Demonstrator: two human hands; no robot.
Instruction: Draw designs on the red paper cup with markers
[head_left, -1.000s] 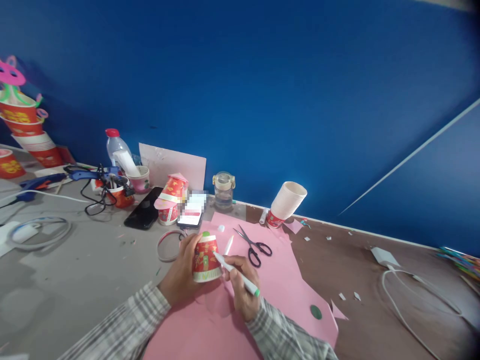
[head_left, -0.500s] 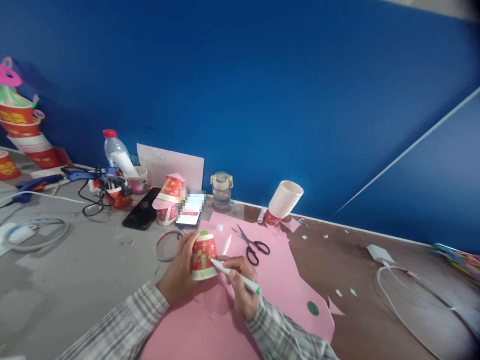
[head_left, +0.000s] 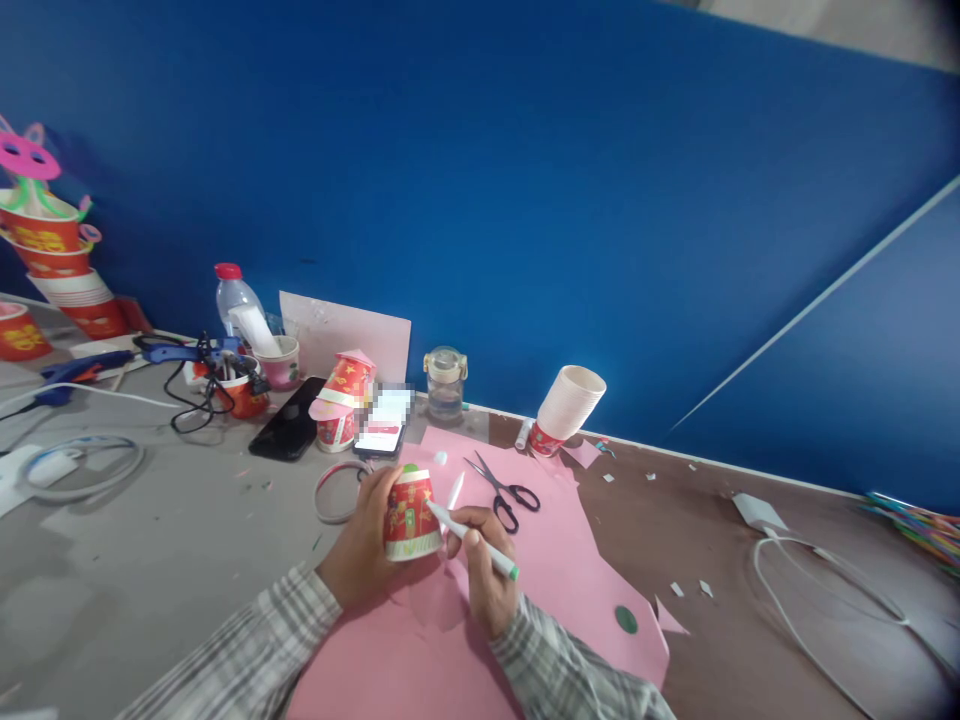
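My left hand (head_left: 363, 545) is wrapped round the side of a red paper cup (head_left: 411, 512), which is upside down with green marks along its white rim. Between the fingers of my right hand (head_left: 486, 568) is a white marker (head_left: 480, 545) with a green end, its tip close to the cup's right side; whether it touches, I cannot tell. Under both hands lies a sheet of pink paper (head_left: 585, 600). Black-handled scissors (head_left: 504, 492) rest on it beyond my right hand, and a white marker cap or pen (head_left: 456, 490) lies just behind the cup.
A decorated cup figure (head_left: 343, 400), a phone (head_left: 384, 420) and a lidded glass jar (head_left: 445, 383) stand behind my hands. At the back right leans a stack of paper cups (head_left: 568, 410). Glue guns with cords (head_left: 82, 372) lie left. A white cable (head_left: 780, 640) loops at right.
The marker's tip has moved slightly up along the cup's right side. The cup has turned or shifted a little in my left hand, and the camera view has shifted slightly.
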